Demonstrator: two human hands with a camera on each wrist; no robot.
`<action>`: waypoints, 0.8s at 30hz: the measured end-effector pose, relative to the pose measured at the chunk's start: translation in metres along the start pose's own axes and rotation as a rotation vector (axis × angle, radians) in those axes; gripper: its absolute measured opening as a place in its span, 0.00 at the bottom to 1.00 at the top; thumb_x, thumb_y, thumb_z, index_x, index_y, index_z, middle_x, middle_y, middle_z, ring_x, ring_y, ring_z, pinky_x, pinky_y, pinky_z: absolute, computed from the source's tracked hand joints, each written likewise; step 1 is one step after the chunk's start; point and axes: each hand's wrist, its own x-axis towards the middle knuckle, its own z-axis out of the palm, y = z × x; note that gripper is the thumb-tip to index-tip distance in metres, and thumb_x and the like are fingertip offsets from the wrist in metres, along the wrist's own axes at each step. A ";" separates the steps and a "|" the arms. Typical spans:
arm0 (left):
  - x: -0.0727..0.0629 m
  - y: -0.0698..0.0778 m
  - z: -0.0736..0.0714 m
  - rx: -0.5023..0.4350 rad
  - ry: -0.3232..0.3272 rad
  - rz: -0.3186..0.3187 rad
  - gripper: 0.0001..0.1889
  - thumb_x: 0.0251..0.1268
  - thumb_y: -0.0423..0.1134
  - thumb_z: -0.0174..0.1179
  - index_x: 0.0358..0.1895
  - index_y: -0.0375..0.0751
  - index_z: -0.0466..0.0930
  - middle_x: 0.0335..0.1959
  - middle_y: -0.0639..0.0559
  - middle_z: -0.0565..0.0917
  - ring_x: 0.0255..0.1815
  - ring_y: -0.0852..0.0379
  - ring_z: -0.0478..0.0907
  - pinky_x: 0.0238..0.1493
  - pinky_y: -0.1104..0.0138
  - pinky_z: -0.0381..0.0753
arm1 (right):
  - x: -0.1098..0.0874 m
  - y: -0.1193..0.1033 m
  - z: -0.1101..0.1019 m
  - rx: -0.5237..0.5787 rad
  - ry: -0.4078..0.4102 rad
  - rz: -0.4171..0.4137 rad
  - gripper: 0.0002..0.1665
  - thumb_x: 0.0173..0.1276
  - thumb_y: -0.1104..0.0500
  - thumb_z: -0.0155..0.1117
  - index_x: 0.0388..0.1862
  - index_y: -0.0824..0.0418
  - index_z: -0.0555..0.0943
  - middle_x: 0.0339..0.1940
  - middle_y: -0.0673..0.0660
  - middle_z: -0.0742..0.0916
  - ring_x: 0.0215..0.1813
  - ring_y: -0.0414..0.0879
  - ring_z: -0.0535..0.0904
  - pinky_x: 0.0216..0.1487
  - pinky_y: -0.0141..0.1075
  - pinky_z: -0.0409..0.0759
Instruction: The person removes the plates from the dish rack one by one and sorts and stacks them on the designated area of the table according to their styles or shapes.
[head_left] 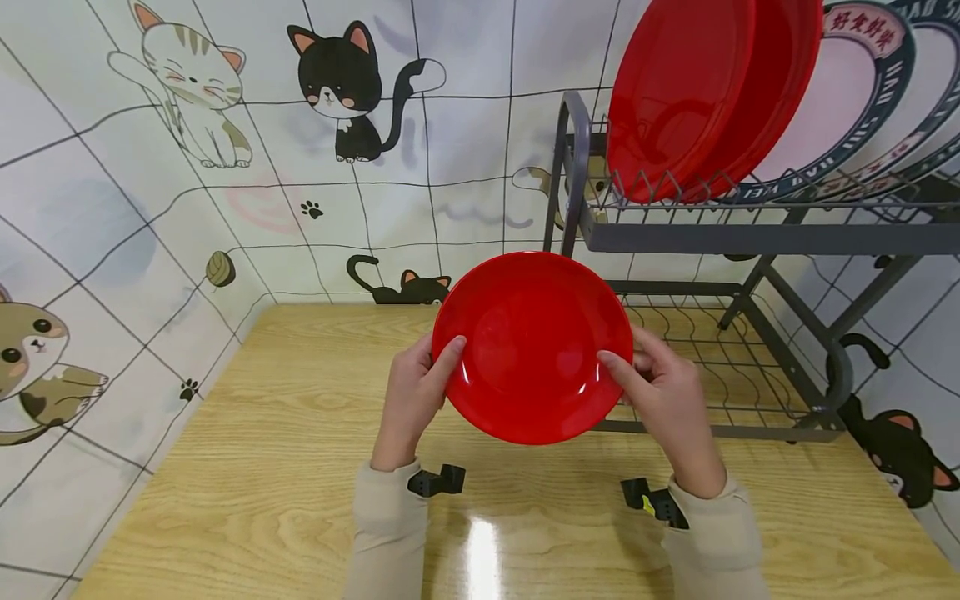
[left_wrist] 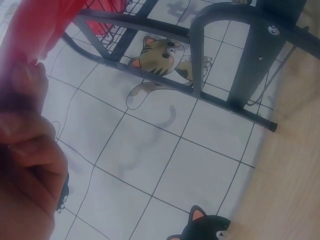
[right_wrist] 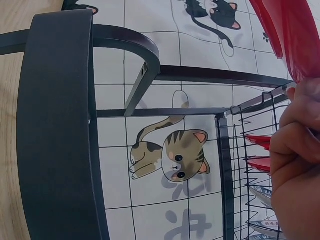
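A glossy red plate (head_left: pixel 532 342) is held up over the table, its face tilted toward the head camera. My left hand (head_left: pixel 420 379) grips its left edge, thumb on the face and fingers behind. On the opposite edge my right hand (head_left: pixel 667 392) pinches the rim the same way, thumb on top. In the left wrist view the left hand (left_wrist: pixel 27 145) has its fingers curled under the red plate (left_wrist: pixel 42 25). The right wrist view shows the right hand (right_wrist: pixel 300 155) with bent fingers beneath the plate (right_wrist: pixel 295 35).
A dark grey two-tier dish rack (head_left: pixel 750 239) stands at the right. Its upper tier holds red plates (head_left: pixel 686 100) and patterned white plates (head_left: pixel 825 108) on edge. The wooden table (head_left: pixel 247 483) meets tiled walls (head_left: pixel 480 142) with cat drawings at the back and left.
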 end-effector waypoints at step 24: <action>-0.001 0.017 -0.011 -0.046 0.082 -0.122 0.18 0.63 0.49 0.52 0.44 0.37 0.77 0.23 0.46 0.81 0.14 0.49 0.74 0.16 0.68 0.75 | 0.001 -0.015 0.003 0.053 -0.105 0.004 0.31 0.58 0.65 0.62 0.61 0.59 0.68 0.19 0.52 0.81 0.16 0.44 0.73 0.20 0.31 0.74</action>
